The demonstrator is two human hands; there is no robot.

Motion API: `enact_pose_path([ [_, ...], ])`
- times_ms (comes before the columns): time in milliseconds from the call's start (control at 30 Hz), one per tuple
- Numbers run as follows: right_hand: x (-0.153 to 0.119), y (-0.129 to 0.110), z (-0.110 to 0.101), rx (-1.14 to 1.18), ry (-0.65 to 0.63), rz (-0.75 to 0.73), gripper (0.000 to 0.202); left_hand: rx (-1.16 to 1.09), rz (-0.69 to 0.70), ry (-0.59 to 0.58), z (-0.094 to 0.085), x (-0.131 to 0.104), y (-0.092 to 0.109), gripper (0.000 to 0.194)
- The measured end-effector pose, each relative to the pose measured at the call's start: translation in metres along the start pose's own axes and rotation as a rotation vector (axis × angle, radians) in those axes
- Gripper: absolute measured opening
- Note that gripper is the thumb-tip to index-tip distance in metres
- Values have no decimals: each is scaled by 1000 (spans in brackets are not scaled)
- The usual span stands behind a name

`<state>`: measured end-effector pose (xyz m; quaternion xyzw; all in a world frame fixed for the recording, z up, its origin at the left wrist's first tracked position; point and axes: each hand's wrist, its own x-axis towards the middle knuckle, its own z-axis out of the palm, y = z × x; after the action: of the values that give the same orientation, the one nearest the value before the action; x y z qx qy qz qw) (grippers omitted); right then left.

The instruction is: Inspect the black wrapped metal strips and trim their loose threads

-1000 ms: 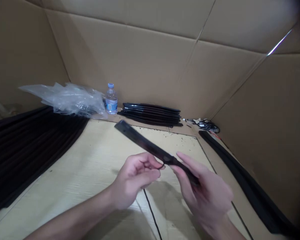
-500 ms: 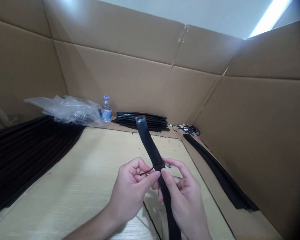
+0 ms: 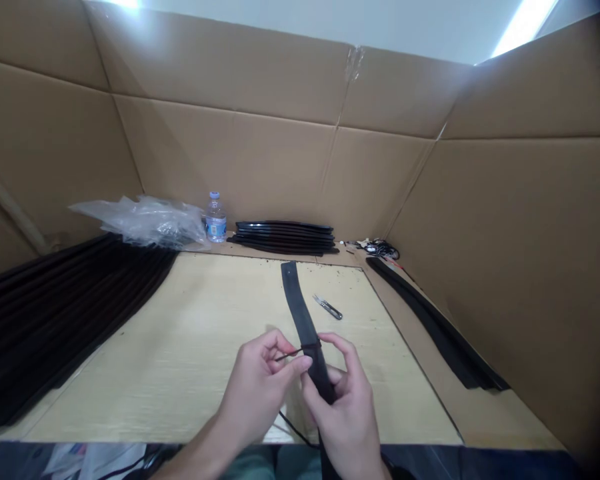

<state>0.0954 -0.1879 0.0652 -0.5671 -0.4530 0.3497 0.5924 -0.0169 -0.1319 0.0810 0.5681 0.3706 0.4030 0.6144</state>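
A black strap (image 3: 300,308) with a small hole near its far end runs up between my hands, above the pale board. My right hand (image 3: 344,407) grips it from the right, thumb on the near face and index finger at the strap's edge. A thin dark cord (image 3: 289,355) crosses the strap at a band around it. My left hand (image 3: 263,377) pinches that cord just left of the strap. Below my hands more of the cord hangs down. Thread snips (image 3: 329,307) lie on the board, right of the strap and apart from both hands.
Long black strips (image 3: 70,300) cover the left side, with clear plastic bags (image 3: 155,223) at their far end. A water bottle (image 3: 215,219) stands beside a stack of black strips (image 3: 285,238). More strips (image 3: 435,323) lie right, near tangled cords (image 3: 380,248). Cardboard walls (image 3: 230,147) surround the board (image 3: 180,347).
The view has shifted, bringing the board's near edge into sight. Both hands and the strap sit lower over the board, and the snips show fully. Each hand keeps its hold.
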Motion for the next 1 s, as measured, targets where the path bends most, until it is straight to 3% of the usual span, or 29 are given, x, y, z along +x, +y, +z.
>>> enact_pose_path([
  [233,-8,3,-1,68,-13,21,38,166,49,30,0,-9,-7,21],
  [567,-14,16,1,149,-29,174,38,221,43,73,0,-18,-19,19],
  [833,-17,18,0,149,-45,215,35,298,25,95,-2,-22,-28,20],
  [1000,-16,14,1,161,-27,252,35,375,94,115,-2,-26,-30,16],
])
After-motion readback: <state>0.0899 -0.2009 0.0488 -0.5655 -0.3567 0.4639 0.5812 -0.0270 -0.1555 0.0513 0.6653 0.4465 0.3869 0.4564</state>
